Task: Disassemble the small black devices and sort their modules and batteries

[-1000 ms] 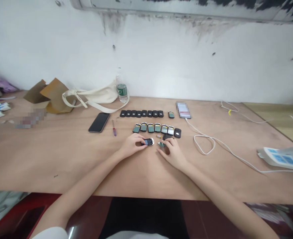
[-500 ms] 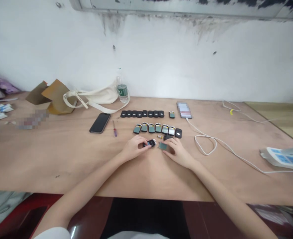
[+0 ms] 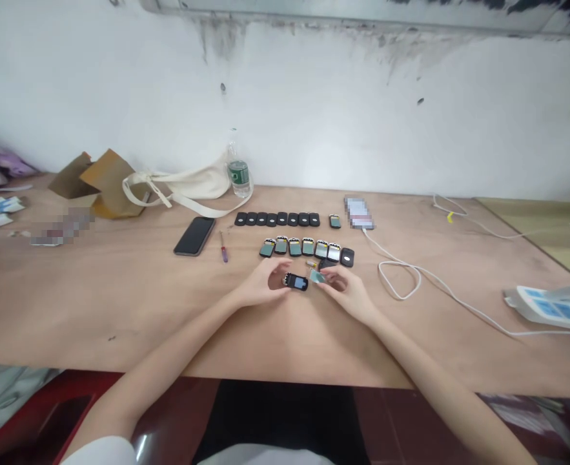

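Note:
My left hand point(image 3: 264, 283) is open, thumb and fingers parted at the left end of a small black device casing point(image 3: 295, 281). This casing lies on the table with a bluish rectangle on its face; whether the thumb touches it I cannot tell. Just to its right, my right hand point(image 3: 346, 289) pinches a thin greenish display panel point(image 3: 316, 276), tilted, between thumb and fingers. Behind that hand are a black shell point(image 3: 327, 265), partly covered by the fingers, and a small yellow-and-silver part point(image 3: 311, 263).
Several opened devices with greenish screens point(image 3: 294, 247) form a row beyond my hands, ending in a black cover point(image 3: 347, 257). Farther back runs a row of black covers point(image 3: 272, 219). A screwdriver point(image 3: 224, 248) and phone point(image 3: 194, 236) lie left; a white cable point(image 3: 420, 271) curls right.
My left hand has let go of the black casing and its fingers have parted. The casing has turned, its silvery end now on the left. The right hand has tilted the display panel up.

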The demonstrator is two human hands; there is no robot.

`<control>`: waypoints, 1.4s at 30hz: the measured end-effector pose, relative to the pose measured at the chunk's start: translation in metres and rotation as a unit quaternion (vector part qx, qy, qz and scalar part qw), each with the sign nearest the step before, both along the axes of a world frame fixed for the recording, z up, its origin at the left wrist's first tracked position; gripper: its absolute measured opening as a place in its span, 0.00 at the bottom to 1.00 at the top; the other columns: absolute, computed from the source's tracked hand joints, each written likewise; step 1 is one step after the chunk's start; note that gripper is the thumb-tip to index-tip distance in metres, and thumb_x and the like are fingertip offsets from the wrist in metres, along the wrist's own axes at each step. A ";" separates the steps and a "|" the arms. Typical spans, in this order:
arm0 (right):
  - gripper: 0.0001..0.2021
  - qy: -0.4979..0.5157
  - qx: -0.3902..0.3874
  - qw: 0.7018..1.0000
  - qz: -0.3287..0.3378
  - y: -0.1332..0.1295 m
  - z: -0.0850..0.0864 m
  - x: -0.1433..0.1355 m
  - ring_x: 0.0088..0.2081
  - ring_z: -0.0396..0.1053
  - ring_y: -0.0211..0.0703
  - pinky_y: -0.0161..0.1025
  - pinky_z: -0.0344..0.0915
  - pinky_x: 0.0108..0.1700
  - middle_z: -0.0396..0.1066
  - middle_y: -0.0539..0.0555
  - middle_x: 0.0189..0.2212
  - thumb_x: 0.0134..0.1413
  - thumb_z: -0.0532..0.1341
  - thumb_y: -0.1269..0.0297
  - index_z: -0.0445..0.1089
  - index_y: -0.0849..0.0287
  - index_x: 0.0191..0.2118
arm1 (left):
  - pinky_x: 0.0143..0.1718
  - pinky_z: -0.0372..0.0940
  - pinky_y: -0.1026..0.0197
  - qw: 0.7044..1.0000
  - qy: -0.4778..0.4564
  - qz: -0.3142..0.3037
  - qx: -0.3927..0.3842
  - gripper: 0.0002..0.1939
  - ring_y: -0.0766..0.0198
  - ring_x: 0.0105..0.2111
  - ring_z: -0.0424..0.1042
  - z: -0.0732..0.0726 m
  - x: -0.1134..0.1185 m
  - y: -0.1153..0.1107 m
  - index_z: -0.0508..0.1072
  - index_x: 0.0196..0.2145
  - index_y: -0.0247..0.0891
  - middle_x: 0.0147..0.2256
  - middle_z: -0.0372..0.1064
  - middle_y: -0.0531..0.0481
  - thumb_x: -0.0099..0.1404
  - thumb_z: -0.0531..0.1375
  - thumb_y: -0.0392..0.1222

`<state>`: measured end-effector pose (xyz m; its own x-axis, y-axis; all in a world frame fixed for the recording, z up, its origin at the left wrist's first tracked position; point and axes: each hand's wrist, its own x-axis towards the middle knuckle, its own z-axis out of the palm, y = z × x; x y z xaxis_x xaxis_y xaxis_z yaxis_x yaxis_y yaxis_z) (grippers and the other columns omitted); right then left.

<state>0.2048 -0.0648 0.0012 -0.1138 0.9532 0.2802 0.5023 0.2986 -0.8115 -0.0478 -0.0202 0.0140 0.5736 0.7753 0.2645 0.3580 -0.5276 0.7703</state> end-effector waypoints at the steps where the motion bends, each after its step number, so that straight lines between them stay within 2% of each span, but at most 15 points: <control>1: 0.14 0.007 0.002 1.000 0.007 -0.001 0.000 -0.003 0.38 0.71 0.45 0.44 0.70 0.41 0.72 0.56 0.37 0.53 0.61 0.56 0.70 0.57 0.43 | 0.50 0.63 0.54 1.000 0.009 -0.011 -0.011 0.28 0.56 0.48 0.66 -0.002 -0.001 0.002 0.63 0.55 0.42 0.48 0.66 0.44 0.57 0.63 0.43; 7: 0.08 -0.029 0.075 0.996 0.045 -0.003 0.003 -0.019 0.44 0.69 0.48 0.49 0.67 0.47 0.71 0.56 0.40 0.54 0.61 0.62 0.69 0.55 0.40 | 0.50 0.61 0.52 0.999 0.033 -0.019 0.000 0.23 0.55 0.48 0.65 -0.006 0.002 0.003 0.66 0.52 0.43 0.47 0.69 0.46 0.60 0.62 0.44; 14: 0.06 -0.041 0.100 0.990 0.087 -0.004 0.000 -0.024 0.45 0.68 0.45 0.47 0.66 0.49 0.70 0.56 0.40 0.55 0.59 0.67 0.70 0.55 0.39 | 0.49 0.61 0.54 0.998 0.043 -0.027 0.030 0.21 0.55 0.46 0.65 -0.005 0.009 -0.005 0.67 0.51 0.41 0.45 0.70 0.46 0.61 0.61 0.45; 32: 0.06 -0.060 0.111 0.988 0.089 -0.006 -0.001 -0.021 0.44 0.68 0.46 0.48 0.67 0.47 0.69 0.57 0.40 0.56 0.58 0.67 0.71 0.55 0.38 | 0.48 0.62 0.55 0.997 0.055 -0.025 0.052 0.19 0.56 0.46 0.65 -0.006 0.010 -0.007 0.68 0.50 0.42 0.44 0.69 0.47 0.61 0.60 0.46; 36: 0.06 -0.068 0.113 0.987 0.093 -0.005 -0.002 -0.021 0.44 0.68 0.46 0.48 0.67 0.48 0.69 0.57 0.40 0.57 0.58 0.68 0.71 0.55 0.39 | 0.49 0.62 0.54 0.996 0.056 -0.029 0.063 0.21 0.56 0.46 0.65 -0.008 0.011 -0.006 0.68 0.50 0.41 0.44 0.69 0.45 0.60 0.62 0.48; 42: 0.07 -0.069 0.109 0.987 0.099 -0.005 -0.001 -0.022 0.45 0.67 0.46 0.48 0.67 0.48 0.69 0.56 0.40 0.57 0.57 0.67 0.71 0.54 0.40 | 0.48 0.61 0.55 0.995 0.062 -0.030 0.070 0.15 0.57 0.45 0.64 -0.008 0.013 -0.005 0.70 0.45 0.40 0.43 0.69 0.46 0.63 0.59 0.47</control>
<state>0.1825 -0.0698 0.0001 -0.3435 0.8266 0.4459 0.5168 0.5627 -0.6452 -0.0344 -0.0255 0.0061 0.6528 0.6988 0.2925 0.4100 -0.6506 0.6393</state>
